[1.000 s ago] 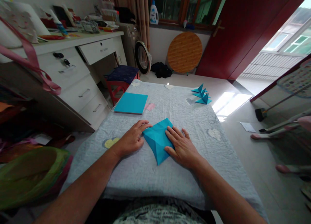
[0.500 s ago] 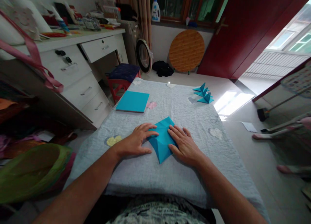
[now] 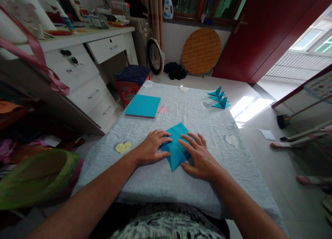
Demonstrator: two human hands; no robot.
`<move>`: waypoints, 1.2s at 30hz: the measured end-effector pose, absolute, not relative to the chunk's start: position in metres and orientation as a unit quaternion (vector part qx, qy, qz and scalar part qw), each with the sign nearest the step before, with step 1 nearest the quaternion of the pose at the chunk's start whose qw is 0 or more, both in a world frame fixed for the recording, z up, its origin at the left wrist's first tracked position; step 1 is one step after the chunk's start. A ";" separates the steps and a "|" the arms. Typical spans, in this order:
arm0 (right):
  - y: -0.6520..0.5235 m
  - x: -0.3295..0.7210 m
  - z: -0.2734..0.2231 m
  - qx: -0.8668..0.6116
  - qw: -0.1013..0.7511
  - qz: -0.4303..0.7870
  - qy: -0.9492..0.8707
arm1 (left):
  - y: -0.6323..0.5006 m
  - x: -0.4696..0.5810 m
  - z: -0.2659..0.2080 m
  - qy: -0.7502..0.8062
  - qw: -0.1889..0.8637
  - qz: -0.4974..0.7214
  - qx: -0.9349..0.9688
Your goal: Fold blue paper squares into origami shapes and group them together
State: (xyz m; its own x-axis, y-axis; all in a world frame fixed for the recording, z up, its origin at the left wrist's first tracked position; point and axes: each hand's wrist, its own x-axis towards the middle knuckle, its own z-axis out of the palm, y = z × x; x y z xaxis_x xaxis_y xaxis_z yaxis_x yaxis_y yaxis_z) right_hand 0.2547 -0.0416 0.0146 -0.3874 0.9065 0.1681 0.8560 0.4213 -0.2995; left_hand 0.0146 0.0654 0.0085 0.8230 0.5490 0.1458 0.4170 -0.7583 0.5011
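A partly folded sheet of blue origami paper (image 3: 177, 149) lies on the cloth-covered table in front of me, with crease lines across it and one point facing my body. My left hand (image 3: 153, 147) rests at its left edge, fingers stretched out and touching the paper. On the right side, my right hand (image 3: 198, 154) lies with spread fingers over the paper's edge, hiding part of it. Farther off to the left is a stack of blue paper squares (image 3: 144, 106). Several folded blue paper shapes (image 3: 220, 100) stand in a row at the far right.
A pale quilted cloth (image 3: 145, 187) covers the table. To the left are a green-lined bin (image 3: 38, 178) and a white drawer desk (image 3: 85, 83). A red stool (image 3: 126, 90) stands beyond the table's far left corner. A broom (image 3: 282, 121) is on the floor at right.
Both hands have shifted slightly on the paper; the right hand's fingers are more spread and the left thumb now touches the paper's lower left edge. The camera view has shifted a little.
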 end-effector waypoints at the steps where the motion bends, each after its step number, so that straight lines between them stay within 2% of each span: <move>1: -0.041 0.255 0.014 -0.531 0.163 0.072 -0.828 | 0.066 0.014 0.009 0.259 0.235 0.141 0.926; 9: -0.033 0.261 0.001 -0.663 0.259 0.021 -0.702 | 0.068 0.011 0.005 0.263 0.237 0.146 0.924; 14: -0.029 0.263 -0.001 -0.676 0.330 0.147 -0.643 | 0.067 0.011 0.003 0.275 0.238 0.146 0.920; 16: -0.029 0.265 -0.001 -0.678 0.340 0.141 -0.636 | 0.067 0.012 0.004 0.278 0.233 0.137 0.922; 20: -0.031 0.267 0.005 -0.659 0.292 0.048 -0.691 | 0.066 0.012 0.006 0.280 0.221 0.121 0.926; 24: -0.038 0.263 0.008 -0.586 0.228 0.066 -0.775 | 0.064 0.014 0.006 0.288 0.218 0.127 0.924; 26: -0.040 0.261 0.006 -0.596 0.211 0.061 -0.772 | 0.063 0.015 0.007 0.306 0.231 0.158 0.910; 31: -0.037 0.258 0.000 -0.669 0.191 0.034 -0.717 | 0.067 0.020 0.009 0.350 0.264 0.217 0.872; 36: -0.034 0.253 -0.002 -0.673 0.194 0.024 -0.713 | 0.073 0.027 0.002 0.336 0.213 0.194 0.897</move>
State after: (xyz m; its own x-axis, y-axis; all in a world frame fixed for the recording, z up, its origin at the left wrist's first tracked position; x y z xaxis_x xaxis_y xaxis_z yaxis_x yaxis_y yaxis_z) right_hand 0.2534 -0.0336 -0.0021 -0.0181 0.9696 0.2441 0.9507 0.0922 -0.2960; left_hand 0.0267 0.0730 0.0025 0.6995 0.6850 0.2039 0.5198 -0.6834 0.5126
